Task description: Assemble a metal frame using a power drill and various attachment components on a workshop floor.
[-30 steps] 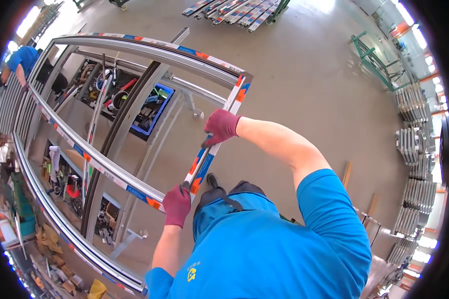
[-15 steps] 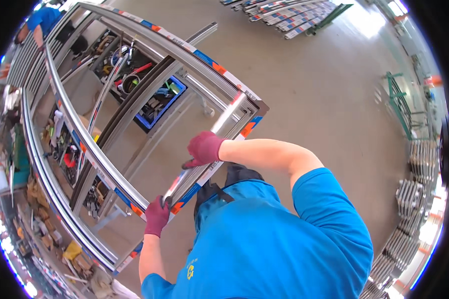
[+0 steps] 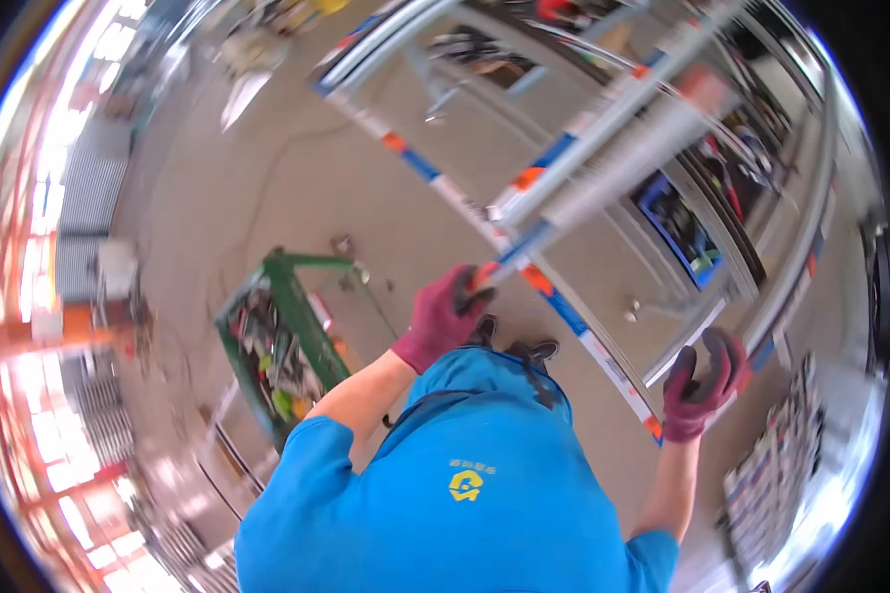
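Grey workshop floor point(image 3: 405, 237) stretches under everything I can see from my station, with a green cart point(image 3: 311, 321) full of loose oddments on the left and a stack of taped profiles point(image 3: 776, 479) at lower right. Ahead of the wearer spreads a large metal frame point(image 3: 566, 312) banded in white, blue and orange, its end rail slanting across just beyond the shoes point(image 3: 539, 351); a blue bin point(image 3: 710, 276) of tools shows through its gaps. Across the frame runs a taped bar point(image 3: 536, 237), its near end at the left hand point(image 3: 445, 314). Those fingers look closed round that tip, though the blur keeps me from judging how firmly. Well to the right, beside the frame's corner, the right hand point(image 3: 704, 385) has its fingers curved and spread apart, holding nothing I can make out; whether it brushes the rail I cannot tell. My worry is leverage: a long bar gripped only at one end could twist or dip, and its far end might scrape the frame or knock into the tools below. If the glove slipped on smooth tape, I think the near end could drop toward those shoes. A fingertip might also get pinched between bar and rail.
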Tool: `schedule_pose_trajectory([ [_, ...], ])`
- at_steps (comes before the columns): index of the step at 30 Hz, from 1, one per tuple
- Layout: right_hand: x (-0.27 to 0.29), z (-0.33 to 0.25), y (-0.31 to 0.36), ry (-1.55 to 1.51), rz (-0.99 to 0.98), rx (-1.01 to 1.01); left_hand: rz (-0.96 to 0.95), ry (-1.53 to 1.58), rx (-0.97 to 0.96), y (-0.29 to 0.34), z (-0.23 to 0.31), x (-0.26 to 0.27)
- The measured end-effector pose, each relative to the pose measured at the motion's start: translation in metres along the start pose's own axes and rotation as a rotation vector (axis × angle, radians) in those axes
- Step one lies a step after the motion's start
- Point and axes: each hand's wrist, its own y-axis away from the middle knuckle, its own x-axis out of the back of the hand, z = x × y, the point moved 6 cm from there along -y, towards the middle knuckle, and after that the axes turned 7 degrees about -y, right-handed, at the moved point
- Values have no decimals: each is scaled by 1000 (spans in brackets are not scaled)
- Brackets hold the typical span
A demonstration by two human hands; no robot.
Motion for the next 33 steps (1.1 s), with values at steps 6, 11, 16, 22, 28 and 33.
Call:
schedule_pose_trajectory([
  [6, -130, -7, 89, -221, -434, -357, 547, -242, 851, 197, -280, 94],
  [11, -161, -13, 102, -87, -613, -392, 536, -474, 1286, 337, -390, 139],
  [16, -165, -13, 108, -32, -653, -341, 386, -490, 1536, 404, -449, 141],
  [22, -170, -11, 116, 6, -655, -348, 114, -391, 1546, 457, -475, 128],
  [28, -160, -1, 121, 19, -590, -367, -235, -462, 1512, 456, -446, 119],
  [33, -143, 7, 124, 22, -550, -400, -32, -470, 1412, 463, -467, 96],
])
